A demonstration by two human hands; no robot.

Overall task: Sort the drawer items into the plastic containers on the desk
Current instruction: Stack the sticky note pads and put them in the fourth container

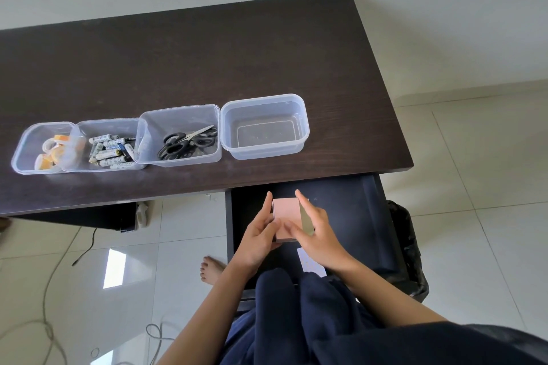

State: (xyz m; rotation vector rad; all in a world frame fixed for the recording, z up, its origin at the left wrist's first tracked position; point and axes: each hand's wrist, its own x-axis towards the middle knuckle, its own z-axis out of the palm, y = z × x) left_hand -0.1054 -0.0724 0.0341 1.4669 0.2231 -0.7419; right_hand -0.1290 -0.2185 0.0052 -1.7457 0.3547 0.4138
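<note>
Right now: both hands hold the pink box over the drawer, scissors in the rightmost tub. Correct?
Not quite. The head view shows the rightmost tub empty; the scissors lie in the tub left of it. Both hands, left and right, do hold the pink box over the drawer.

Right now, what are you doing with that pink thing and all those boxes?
A person is sorting things from the open drawer into four plastic containers on the desk. Both hands, left hand and right hand, hold a pink pad over the drawer. One container holds tape rolls, one batteries, one scissors. The rightmost container is empty.
</note>
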